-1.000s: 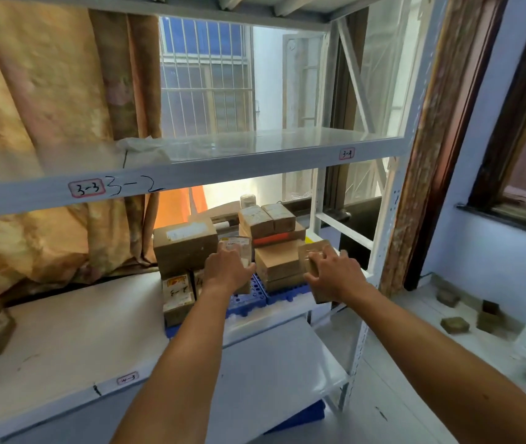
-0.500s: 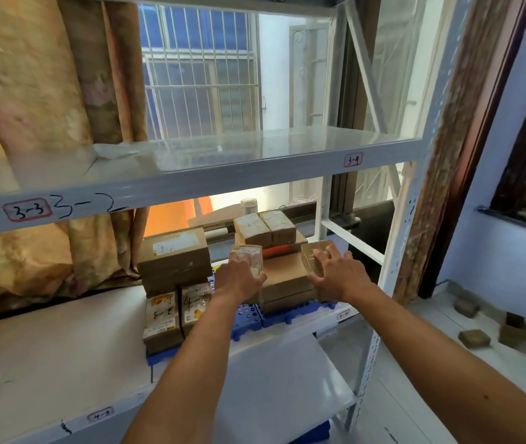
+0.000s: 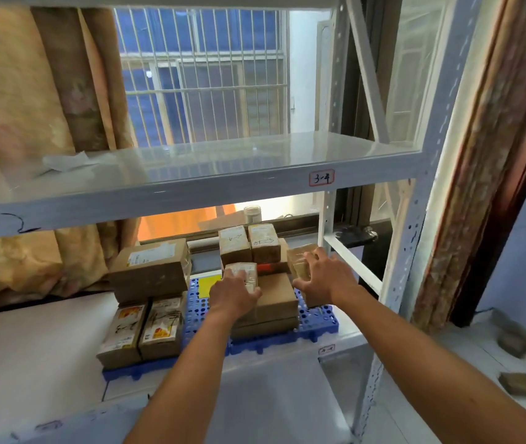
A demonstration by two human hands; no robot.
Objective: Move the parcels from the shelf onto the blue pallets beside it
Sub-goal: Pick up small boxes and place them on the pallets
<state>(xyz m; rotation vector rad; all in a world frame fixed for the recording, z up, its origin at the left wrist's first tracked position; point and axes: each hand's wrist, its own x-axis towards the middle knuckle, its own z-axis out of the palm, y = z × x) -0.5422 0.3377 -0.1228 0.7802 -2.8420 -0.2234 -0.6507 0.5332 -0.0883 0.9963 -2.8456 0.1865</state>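
cardboard parcels (image 3: 245, 274) in l hand (image 3: 233, 291) & r hand (image 3: 325, 278) over blue pallet (image 3: 317, 318).

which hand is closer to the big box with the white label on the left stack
Left. The left hand holds a small parcel just right of that labelled box, across a strip of blue pallet; the right hand is farther right.

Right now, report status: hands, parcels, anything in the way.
Left hand on a small taped parcel, right hand gripping another small parcel. Both over the blue pallet, among stacked boxes. Nothing in the way.
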